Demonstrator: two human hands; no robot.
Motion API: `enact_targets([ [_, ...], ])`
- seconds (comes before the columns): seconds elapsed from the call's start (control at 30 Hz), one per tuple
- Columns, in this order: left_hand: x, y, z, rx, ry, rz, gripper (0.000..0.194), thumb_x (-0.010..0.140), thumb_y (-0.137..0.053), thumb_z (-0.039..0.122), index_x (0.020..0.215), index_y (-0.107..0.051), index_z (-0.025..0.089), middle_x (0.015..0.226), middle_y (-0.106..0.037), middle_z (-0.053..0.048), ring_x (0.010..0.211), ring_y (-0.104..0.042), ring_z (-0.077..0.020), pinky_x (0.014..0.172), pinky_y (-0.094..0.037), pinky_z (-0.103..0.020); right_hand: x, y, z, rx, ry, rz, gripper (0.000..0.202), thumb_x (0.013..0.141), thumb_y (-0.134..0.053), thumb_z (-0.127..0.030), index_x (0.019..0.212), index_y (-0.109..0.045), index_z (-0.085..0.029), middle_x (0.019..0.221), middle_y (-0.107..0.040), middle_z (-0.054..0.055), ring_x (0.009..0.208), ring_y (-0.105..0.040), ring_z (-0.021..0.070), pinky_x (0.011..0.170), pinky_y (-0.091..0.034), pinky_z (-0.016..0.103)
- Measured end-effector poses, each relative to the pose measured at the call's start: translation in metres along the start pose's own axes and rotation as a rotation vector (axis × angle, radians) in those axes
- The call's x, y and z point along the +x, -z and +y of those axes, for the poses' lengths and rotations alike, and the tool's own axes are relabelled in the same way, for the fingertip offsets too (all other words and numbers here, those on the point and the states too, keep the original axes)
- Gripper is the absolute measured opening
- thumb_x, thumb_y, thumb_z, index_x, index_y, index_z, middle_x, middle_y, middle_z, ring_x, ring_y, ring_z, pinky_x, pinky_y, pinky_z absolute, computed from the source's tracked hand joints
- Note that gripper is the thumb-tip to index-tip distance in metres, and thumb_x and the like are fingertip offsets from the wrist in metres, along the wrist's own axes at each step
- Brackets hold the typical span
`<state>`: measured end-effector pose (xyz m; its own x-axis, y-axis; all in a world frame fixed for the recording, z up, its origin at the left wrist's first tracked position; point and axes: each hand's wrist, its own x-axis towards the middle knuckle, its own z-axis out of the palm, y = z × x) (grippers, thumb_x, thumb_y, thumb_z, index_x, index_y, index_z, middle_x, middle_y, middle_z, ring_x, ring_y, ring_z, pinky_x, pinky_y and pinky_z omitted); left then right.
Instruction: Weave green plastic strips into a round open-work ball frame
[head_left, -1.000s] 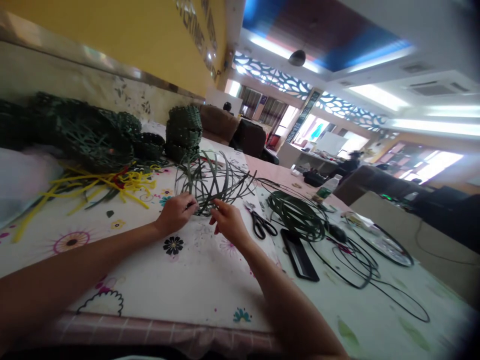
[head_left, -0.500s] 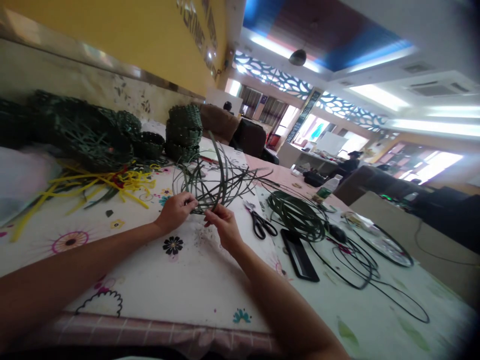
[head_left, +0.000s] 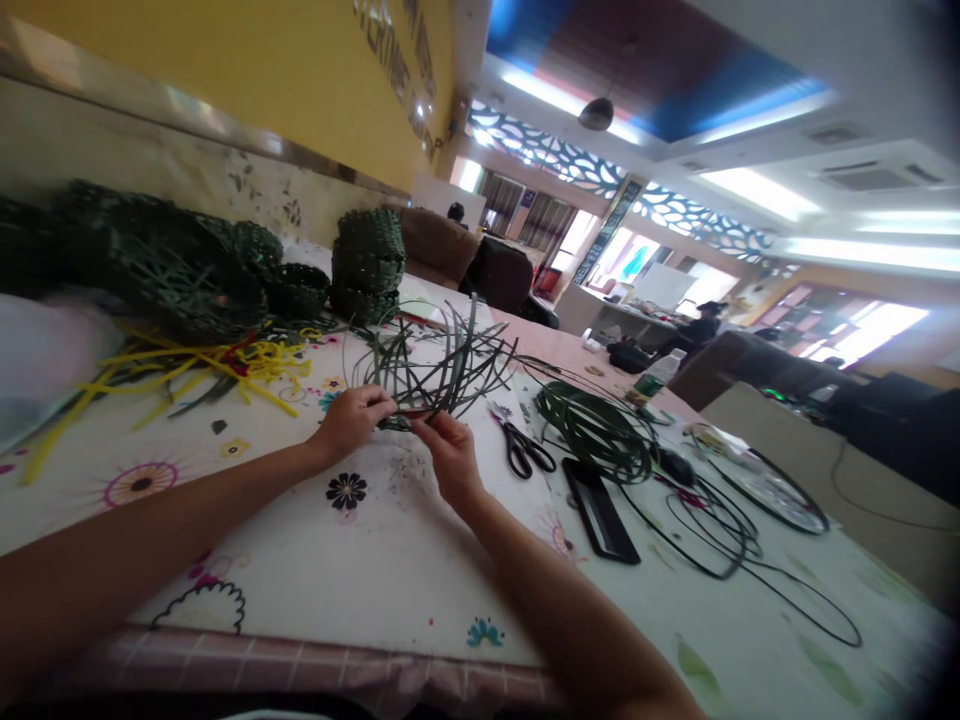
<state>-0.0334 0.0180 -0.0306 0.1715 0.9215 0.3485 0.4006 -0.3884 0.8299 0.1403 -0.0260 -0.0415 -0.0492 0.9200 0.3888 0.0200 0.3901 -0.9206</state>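
here, green strip weave (head_left: 435, 370) just beyond hands, left hand (head_left: 351, 422), right hand (head_left: 446, 452) pinching its near edge

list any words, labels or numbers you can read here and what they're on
Raised lettering on the yellow wall: there, but seen at a steep angle and blurred, so not readable.
Dark vertical sign by the far windows: too small to read.
Bottle label: too small to read.
Nothing readable on the flowered tablecloth, the scissors or the green strips both hands hold.
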Motion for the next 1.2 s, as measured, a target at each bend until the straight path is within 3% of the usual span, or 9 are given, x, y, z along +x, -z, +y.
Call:
enact_targets([
  [0.17, 0.0, 0.003, -0.003, 0.005, 0.062, -0.071, 0.026, 0.074, -0.057, 0.039, 0.063, -0.066, 0.017, 0.063, -0.062, 0.0, 0.067, -0.056, -0.0172, 0.065, -0.04, -0.028, 0.001, 0.007, -0.008, -0.197, 0.089, -0.211, 0.016, 0.082, -0.069, -0.035, 0.09, -0.078, -0.025, 0.094, -0.076, 0.003, 0.089, -0.067, 0.0212, 0.088, -0.051, 0.034],
  [0.33, 0.001, 0.003, -0.004, 0.088, 0.001, -0.128, 0.029, 0.076, -0.058, 0.044, 0.069, -0.07, 0.019, 0.07, -0.066, 0.0, 0.071, -0.059, -0.0184, 0.066, -0.039, -0.028, 0.008, 0.013, -0.003, 0.017, -0.038, -0.169, 0.018, 0.081, -0.069, -0.034, 0.091, -0.079, -0.023, 0.069, -0.067, 0.0, 0.063, -0.058, 0.0131, 0.063, -0.048, 0.026],
  [0.7, 0.0, 0.001, -0.007, 0.021, -0.007, -0.121, 0.03, 0.078, -0.055, 0.044, 0.069, -0.066, 0.018, 0.069, -0.065, 0.0, 0.07, -0.057, -0.0176, 0.066, -0.04, -0.028, 0.012, 0.021, -0.003, -0.073, 0.026, -0.328, 0.021, 0.084, -0.065, -0.039, 0.094, -0.076, -0.024, 0.093, -0.074, 0.003, 0.08, -0.066, 0.0158, 0.076, -0.055, 0.03],
  [0.9, 0.0, 0.003, -0.007, 0.052, -0.085, -0.165, 0.027, 0.078, -0.056, 0.043, 0.072, -0.067, 0.019, 0.071, -0.065, 0.0, 0.071, -0.057, -0.0174, 0.065, -0.04, -0.027, 0.016, 0.02, -0.001, 0.085, -0.095, -0.191, 0.03, 0.079, -0.067, -0.045, 0.099, -0.07, -0.022, 0.085, -0.073, 0.002, 0.069, -0.066, 0.0155, 0.072, -0.057, 0.032],
  [1.07, -0.001, 0.004, -0.003, 0.193, -0.141, -0.195, 0.025, 0.079, -0.057, 0.041, 0.07, -0.067, 0.019, 0.072, -0.066, -0.001, 0.07, -0.057, -0.0173, 0.063, -0.038, -0.027, 0.012, 0.015, -0.003, -0.11, -0.03, -0.085, 0.019, 0.081, -0.064, -0.038, 0.086, -0.071, -0.021, 0.065, -0.063, -0.002, 0.053, -0.058, 0.0105, 0.056, -0.05, 0.024],
  [1.2, -0.004, 0.002, 0.001, 0.26, -0.149, -0.193, 0.02, 0.079, -0.059, 0.037, 0.072, -0.068, 0.02, 0.074, -0.067, -0.001, 0.071, -0.058, -0.0177, 0.065, -0.037, -0.028, 0.005, 0.01, -0.007, -0.24, -0.055, -0.109, 0.019, 0.083, -0.06, -0.036, 0.082, -0.071, -0.02, 0.062, -0.06, -0.003, 0.044, -0.053, 0.0091, 0.043, -0.043, 0.021],
])
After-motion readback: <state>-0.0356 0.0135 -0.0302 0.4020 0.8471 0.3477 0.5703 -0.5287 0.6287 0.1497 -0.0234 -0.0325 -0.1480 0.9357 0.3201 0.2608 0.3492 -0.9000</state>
